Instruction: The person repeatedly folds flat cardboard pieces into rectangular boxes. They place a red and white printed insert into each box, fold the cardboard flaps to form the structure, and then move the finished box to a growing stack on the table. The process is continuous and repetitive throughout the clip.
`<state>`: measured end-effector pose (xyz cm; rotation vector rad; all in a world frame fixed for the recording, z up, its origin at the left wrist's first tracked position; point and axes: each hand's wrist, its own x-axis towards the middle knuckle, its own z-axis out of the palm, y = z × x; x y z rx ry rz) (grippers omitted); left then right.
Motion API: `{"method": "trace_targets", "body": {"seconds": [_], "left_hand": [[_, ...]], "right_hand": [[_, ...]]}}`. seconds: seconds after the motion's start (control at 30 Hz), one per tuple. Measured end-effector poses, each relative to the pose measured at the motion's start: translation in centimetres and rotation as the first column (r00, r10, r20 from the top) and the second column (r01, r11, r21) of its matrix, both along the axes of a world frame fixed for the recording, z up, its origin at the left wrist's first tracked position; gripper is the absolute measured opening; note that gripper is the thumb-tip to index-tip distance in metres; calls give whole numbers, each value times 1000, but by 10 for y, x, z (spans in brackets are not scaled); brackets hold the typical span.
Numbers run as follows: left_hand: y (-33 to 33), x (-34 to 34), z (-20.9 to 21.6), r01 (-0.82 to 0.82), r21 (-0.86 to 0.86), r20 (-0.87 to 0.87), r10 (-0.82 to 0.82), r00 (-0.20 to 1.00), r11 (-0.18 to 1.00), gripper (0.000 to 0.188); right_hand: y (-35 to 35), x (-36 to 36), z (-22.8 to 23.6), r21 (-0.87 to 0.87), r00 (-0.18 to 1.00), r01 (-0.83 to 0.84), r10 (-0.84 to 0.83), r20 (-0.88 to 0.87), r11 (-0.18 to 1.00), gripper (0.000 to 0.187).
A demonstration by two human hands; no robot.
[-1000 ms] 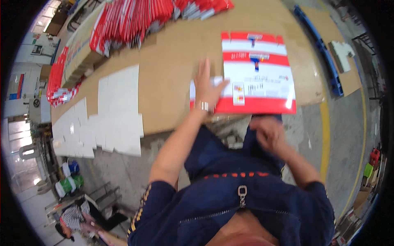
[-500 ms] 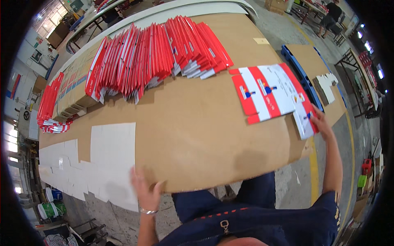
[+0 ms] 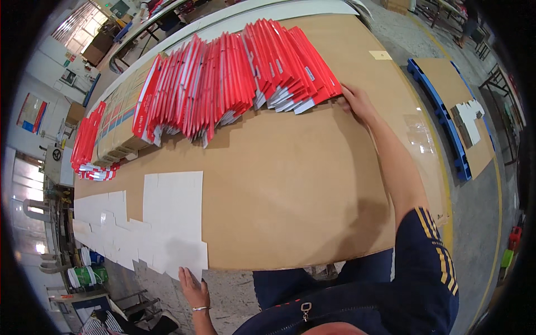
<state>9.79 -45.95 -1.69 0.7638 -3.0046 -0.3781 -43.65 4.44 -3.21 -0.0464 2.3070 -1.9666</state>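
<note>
A long leaning row of red-and-white folded cartons (image 3: 223,84) stands across the far side of the table. At its right end my right hand (image 3: 357,104) has its fingers closed at the lower corner of the last red carton (image 3: 319,70); the thumb's grip is partly hidden. White flat cardboard sheets (image 3: 173,206) overlap at the left, some jutting past the near edge. My left hand (image 3: 194,290) is at the near edge of these sheets, fingers apart, holding nothing visible.
Brown cardboard covers the table (image 3: 279,190). A strapped brown bundle (image 3: 120,117) and more red cartons (image 3: 88,139) stand far left. Beyond the right edge, a blue pallet (image 3: 441,111) carries brown board and a white piece (image 3: 468,123). A person stands far right.
The flat printed carton at the right has left that spot, and a white piece now shows at the left sheets' near right. My right hand has moved far and left to the red row.
</note>
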Motion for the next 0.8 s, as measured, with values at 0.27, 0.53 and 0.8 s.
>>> {"method": "trace_targets", "body": {"seconds": [0.27,0.53,0.8], "left_hand": [[18,-50,86,273,-343,-505,-421,753,899,27],[183,-42,68,798,-147,-476,-749,461,585,37],[122,-58,11,710,-103,-175,-715,676,696,60]], "right_hand": [[-28,255,19,432,943,137,16,-333,891,32],[-134,415,62,575,506,-257,616,-604,776,29],[39,422,37,347,913,-140,256,-317,928,28]]}}
